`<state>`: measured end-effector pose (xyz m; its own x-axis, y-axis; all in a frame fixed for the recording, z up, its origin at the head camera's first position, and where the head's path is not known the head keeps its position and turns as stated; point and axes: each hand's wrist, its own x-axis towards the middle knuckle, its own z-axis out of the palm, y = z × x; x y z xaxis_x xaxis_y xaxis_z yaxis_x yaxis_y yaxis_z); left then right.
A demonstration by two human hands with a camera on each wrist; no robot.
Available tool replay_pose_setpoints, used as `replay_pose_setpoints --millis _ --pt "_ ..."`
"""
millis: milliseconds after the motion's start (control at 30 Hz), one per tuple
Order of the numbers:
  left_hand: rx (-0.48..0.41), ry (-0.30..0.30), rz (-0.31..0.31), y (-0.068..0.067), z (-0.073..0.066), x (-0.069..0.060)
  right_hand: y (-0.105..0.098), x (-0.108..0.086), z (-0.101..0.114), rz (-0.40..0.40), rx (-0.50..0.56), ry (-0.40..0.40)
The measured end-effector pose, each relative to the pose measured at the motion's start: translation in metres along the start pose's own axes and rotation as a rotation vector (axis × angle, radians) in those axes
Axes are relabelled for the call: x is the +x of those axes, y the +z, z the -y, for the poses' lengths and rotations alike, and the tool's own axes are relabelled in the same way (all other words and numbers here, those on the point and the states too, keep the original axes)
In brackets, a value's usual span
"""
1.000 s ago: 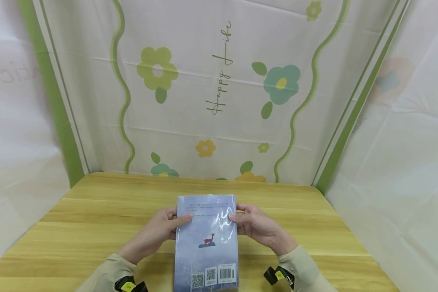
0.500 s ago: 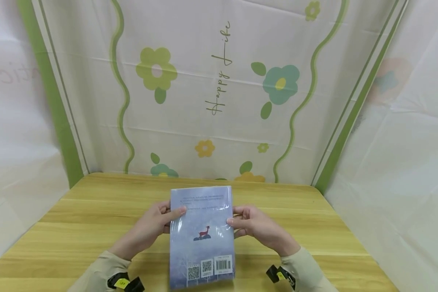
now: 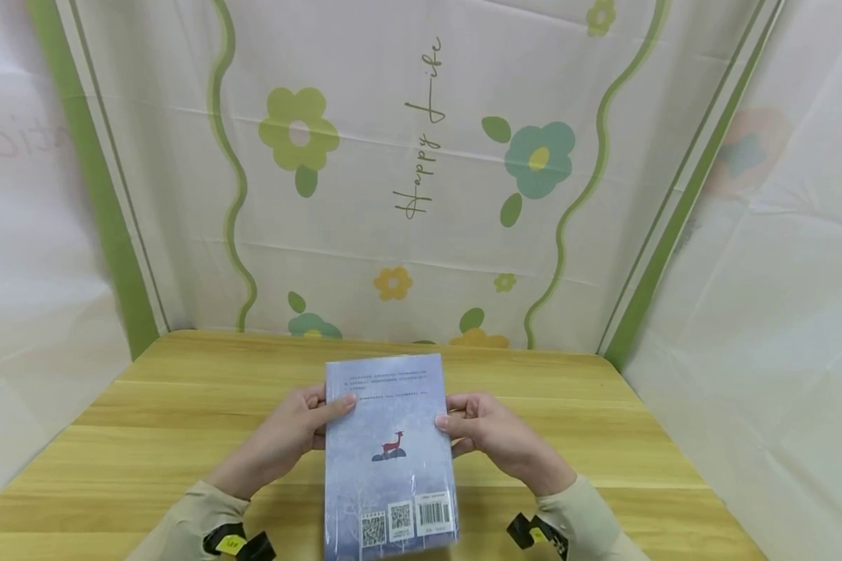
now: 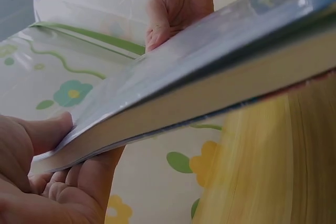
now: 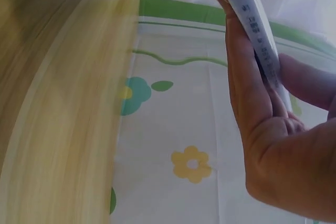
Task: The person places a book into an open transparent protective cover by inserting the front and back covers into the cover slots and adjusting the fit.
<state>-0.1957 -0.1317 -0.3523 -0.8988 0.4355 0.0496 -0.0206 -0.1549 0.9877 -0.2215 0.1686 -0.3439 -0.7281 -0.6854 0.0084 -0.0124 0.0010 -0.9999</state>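
Note:
A pale blue book (image 3: 389, 491) with a glossy cover is held up above the near part of the table, its back cover with a small red deer, two QR codes and a barcode towards me. My left hand (image 3: 288, 436) grips its left edge, thumb on the cover and fingers underneath. On the opposite edge, my right hand (image 3: 494, 436) pinches the book, thumb on the cover, fingers behind. In the left wrist view the book's page edges (image 4: 210, 93) show, closed together. The right wrist view shows the lettered spine (image 5: 257, 30) between thumb and fingers.
A wood-grain table (image 3: 203, 413) lies under the hands. Behind it hangs a white curtain (image 3: 365, 210) printed with flowers and lettering, and white sheets (image 3: 765, 327) close off both sides. Each wrist wears a black camera strap (image 3: 235, 541).
The book has shifted slightly up and to the left and tilted a little, with both hands keeping hold of it. Glare on the cover has faded.

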Motion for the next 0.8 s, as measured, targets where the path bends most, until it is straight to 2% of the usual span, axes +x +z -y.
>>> replay_pose_setpoints --millis 133,433,800 --pt "0.021 -0.016 -0.039 -0.001 0.003 0.0 0.004 -0.001 0.0 -0.033 0.021 0.008" --pt "0.147 -0.041 -0.205 0.003 0.01 0.001 0.006 -0.003 -0.004 -0.117 0.05 0.026" --pt "0.332 -0.08 -0.315 0.013 0.017 0.002 0.004 -0.003 -0.002 -0.28 0.141 0.039"
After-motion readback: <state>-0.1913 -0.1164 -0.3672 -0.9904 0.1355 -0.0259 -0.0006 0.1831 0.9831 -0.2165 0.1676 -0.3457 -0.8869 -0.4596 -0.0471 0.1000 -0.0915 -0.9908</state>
